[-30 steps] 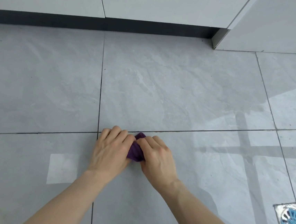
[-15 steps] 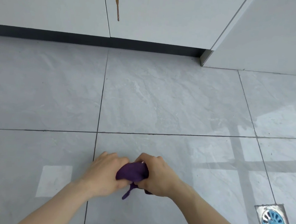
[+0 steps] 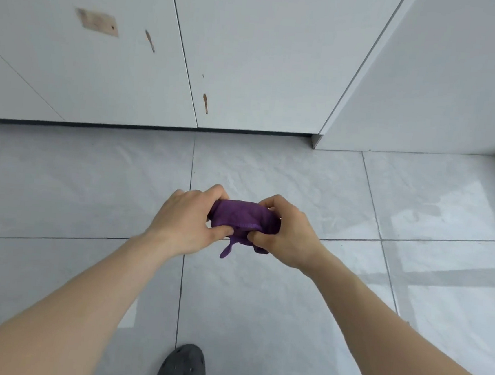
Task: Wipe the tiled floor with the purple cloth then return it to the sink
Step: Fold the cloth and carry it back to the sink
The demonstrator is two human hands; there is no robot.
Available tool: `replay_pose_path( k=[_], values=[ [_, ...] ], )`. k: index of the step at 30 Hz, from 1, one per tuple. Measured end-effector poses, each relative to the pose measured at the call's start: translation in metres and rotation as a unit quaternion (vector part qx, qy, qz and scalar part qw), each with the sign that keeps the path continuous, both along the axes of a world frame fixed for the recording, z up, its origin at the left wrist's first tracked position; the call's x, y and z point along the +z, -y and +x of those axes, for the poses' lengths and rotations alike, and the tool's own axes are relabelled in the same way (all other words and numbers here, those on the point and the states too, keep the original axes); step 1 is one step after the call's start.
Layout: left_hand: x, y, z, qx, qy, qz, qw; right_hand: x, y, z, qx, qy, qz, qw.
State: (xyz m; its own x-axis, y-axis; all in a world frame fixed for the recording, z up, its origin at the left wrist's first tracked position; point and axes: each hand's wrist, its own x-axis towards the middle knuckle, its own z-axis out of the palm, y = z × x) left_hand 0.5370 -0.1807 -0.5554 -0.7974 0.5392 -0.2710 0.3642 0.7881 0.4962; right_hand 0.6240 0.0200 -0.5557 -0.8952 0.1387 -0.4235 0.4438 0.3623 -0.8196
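The purple cloth (image 3: 241,218) is bunched up and held in the air above the grey tiled floor (image 3: 260,294), in the middle of the head view. My left hand (image 3: 187,222) grips its left side and my right hand (image 3: 288,235) grips its right side. A short loop of the cloth hangs down between the two hands. The sink is not in view.
White cabinet doors (image 3: 253,52) with brown stains stand straight ahead above a dark kickboard. A white panel (image 3: 446,85) juts out at the right. My dark perforated shoe (image 3: 183,368) shows at the bottom. Wet, shiny patches cover the floor at the right.
Both hands have lifted the cloth off the floor and bunched it between them. The view has risen and tilted up, showing more cabinet; the floor drain has left the view.
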Motion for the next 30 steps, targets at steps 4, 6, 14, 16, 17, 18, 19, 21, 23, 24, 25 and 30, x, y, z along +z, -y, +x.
replay_pose_path(
  k=[4, 6, 14, 16, 17, 18, 19, 21, 23, 24, 25, 30],
  values=[
    [0.106, -0.005, 0.005, -0.002, -0.005, -0.006, 1.0, 0.107, 0.0, 0.007, -0.009, 0.007, 0.028, 1.0],
    [0.168, -0.008, 0.008, -0.003, -0.011, -0.014, 1.0, 0.168, -0.002, 0.01, -0.01, 0.015, 0.039, 0.999],
    [0.412, -0.017, 0.035, -0.015, -0.061, 0.003, 0.998, 0.417, -0.007, 0.03, -0.002, -0.003, 0.08, 0.997],
    [0.47, -0.021, 0.043, -0.006, -0.075, 0.01, 0.997, 0.475, -0.01, 0.036, -0.005, -0.012, 0.093, 0.996],
    [0.492, -0.022, 0.048, 0.001, -0.074, 0.014, 0.997, 0.499, -0.01, 0.039, -0.005, -0.013, 0.094, 0.995],
    [0.517, -0.024, 0.053, 0.006, -0.077, 0.021, 0.997, 0.526, -0.012, 0.041, -0.006, -0.017, 0.095, 0.995],
    [0.539, -0.026, 0.059, 0.009, -0.081, 0.027, 0.996, 0.551, -0.013, 0.045, -0.006, -0.02, 0.1, 0.995],
    [0.581, -0.032, 0.07, 0.019, -0.099, 0.04, 0.994, 0.594, -0.017, 0.053, -0.002, -0.036, 0.128, 0.991],
    [0.616, -0.037, 0.078, 0.031, -0.103, 0.059, 0.992, 0.631, -0.02, 0.061, -0.006, -0.057, 0.145, 0.988],
    [0.633, -0.04, 0.082, 0.035, -0.105, 0.067, 0.992, 0.648, -0.023, 0.064, -0.011, -0.068, 0.152, 0.986],
    [0.648, -0.043, 0.085, 0.037, -0.109, 0.072, 0.991, 0.664, -0.025, 0.068, -0.014, -0.078, 0.163, 0.983],
    [0.713, -0.057, 0.098, 0.051, -0.133, 0.105, 0.984, 0.726, -0.038, 0.082, -0.017, -0.127, 0.193, 0.973]
  ],
)
